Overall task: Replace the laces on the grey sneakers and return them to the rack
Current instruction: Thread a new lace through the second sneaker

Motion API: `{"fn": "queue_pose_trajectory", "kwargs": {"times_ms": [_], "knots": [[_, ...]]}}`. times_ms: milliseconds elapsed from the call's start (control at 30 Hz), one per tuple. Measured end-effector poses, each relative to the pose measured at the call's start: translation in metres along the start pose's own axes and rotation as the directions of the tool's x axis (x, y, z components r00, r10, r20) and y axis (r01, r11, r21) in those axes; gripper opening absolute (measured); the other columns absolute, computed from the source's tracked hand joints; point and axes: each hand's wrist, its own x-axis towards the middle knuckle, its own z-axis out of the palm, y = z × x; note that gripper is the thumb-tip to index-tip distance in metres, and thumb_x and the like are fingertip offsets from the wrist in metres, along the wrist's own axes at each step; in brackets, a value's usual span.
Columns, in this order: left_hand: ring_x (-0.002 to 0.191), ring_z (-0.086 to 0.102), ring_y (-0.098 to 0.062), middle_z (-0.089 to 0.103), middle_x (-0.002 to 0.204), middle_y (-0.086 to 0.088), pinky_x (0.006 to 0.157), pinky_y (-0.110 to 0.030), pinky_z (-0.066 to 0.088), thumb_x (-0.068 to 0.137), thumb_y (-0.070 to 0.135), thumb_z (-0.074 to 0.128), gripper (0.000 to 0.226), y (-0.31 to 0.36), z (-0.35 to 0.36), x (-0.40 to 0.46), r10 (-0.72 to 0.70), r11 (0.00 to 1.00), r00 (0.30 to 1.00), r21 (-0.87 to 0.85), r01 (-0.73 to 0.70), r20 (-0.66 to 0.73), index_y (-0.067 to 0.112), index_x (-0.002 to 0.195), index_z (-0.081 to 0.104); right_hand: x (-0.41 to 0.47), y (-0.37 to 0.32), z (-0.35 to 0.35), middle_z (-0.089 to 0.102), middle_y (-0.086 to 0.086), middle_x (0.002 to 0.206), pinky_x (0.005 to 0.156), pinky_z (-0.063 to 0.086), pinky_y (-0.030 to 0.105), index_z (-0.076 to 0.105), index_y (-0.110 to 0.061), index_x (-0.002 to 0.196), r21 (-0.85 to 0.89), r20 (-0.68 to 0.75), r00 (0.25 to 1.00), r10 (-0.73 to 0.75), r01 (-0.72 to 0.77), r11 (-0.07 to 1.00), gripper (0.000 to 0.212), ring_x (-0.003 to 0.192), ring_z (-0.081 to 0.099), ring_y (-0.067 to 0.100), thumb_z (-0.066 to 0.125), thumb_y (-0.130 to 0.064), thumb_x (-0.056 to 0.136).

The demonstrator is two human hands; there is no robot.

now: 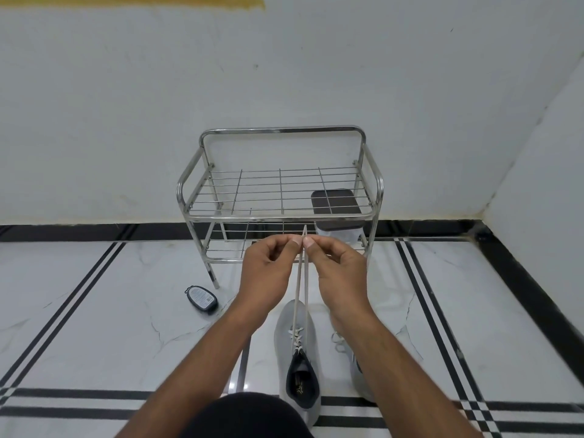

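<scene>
A grey sneaker (289, 327) stands on the floor between my forearms, toe pointing away, its dark opening toward me. A pale lace (301, 289) is crossed through its eyelets, and both ends rise taut to my fingers. My left hand (268, 270) and my right hand (338, 273) pinch the two lace ends together, held side by side in front of the rack. The second grey sneaker (346, 349) lies to the right, mostly hidden behind my right forearm, with white laces showing. The steel wire rack (281, 191) stands against the wall beyond my hands.
A dark-lidded container (336, 203) sits on the rack's lower shelf at the right. A small dark oval object with a label (201, 298) lies on the floor left of the rack's front leg. The wall corner closes in on the right. White marble floor with black stripes.
</scene>
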Motion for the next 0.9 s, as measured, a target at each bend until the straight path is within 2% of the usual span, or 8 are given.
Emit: {"fn": "queue_pose_trajectory", "kwargs": {"times_ms": [333,467,600,700,800,900], "knots": [[0.074,0.064,0.004,0.081,0.093,0.0,0.072,-0.01,0.053,0.103,0.028,0.071,0.014,0.0,0.004,-0.001,0.013,1.0,1.0,0.006,-0.013,-0.004,0.021,0.103,0.082,0.001,0.0,-0.001,0.082,-0.011,0.1,0.087,0.056,0.019,0.083,-0.025,0.104,0.032,-0.047,0.999,-0.018,0.019,0.999,0.008,0.099,0.076,0.004,0.08,-0.022,0.098],[0.071,0.062,0.004,0.077,0.08,0.007,0.067,-0.011,0.05,0.103,0.028,0.07,0.015,-0.002,0.004,-0.002,0.003,1.0,1.0,0.001,-0.003,0.001,0.021,0.102,0.083,0.002,0.001,-0.001,0.082,-0.01,0.101,0.09,0.057,0.022,0.084,-0.024,0.104,0.031,-0.045,0.999,-0.019,0.021,0.999,0.008,0.1,0.076,0.006,0.08,-0.022,0.098],[0.073,0.063,0.004,0.078,0.086,0.004,0.07,-0.011,0.05,0.104,0.029,0.07,0.013,-0.002,0.005,-0.001,0.007,1.0,1.0,0.004,-0.007,0.006,0.022,0.102,0.081,0.003,0.002,-0.001,0.082,-0.009,0.098,0.091,0.058,0.023,0.083,-0.023,0.102,0.031,-0.05,0.999,-0.019,0.02,0.999,0.006,0.098,0.076,0.005,0.079,-0.021,0.098],[0.078,0.064,0.002,0.078,0.092,0.002,0.074,-0.014,0.053,0.103,0.033,0.071,0.012,-0.008,0.002,0.004,-0.008,1.0,1.0,-0.008,0.008,0.006,0.024,0.104,0.08,0.007,0.011,-0.006,0.081,-0.012,0.097,0.089,0.057,0.023,0.081,-0.027,0.1,-0.053,-0.058,0.998,-0.004,0.001,0.999,0.003,0.097,0.075,0.004,0.078,-0.028,0.099],[0.082,0.064,-0.002,0.074,0.089,0.011,0.077,-0.026,0.054,0.103,0.04,0.07,0.014,-0.025,-0.002,0.008,-0.036,0.999,0.999,0.03,0.035,0.013,0.03,0.105,0.079,0.011,0.027,-0.013,0.079,-0.012,0.095,0.087,0.058,0.025,0.078,-0.029,0.101,-0.172,-0.057,0.998,-0.003,-0.006,0.985,0.006,0.094,0.073,0.007,0.074,-0.034,0.101],[0.09,0.07,-0.008,0.076,0.095,0.01,0.084,-0.03,0.054,0.104,0.042,0.067,0.015,-0.061,-0.007,0.006,-0.075,0.992,0.996,0.109,0.069,0.054,0.031,0.105,0.077,0.009,0.059,-0.022,0.081,-0.008,0.09,0.071,0.054,0.013,0.07,-0.027,0.106,-0.27,0.031,0.996,0.081,-0.069,0.96,0.01,0.084,0.074,0.005,0.067,-0.037,0.106]]}}
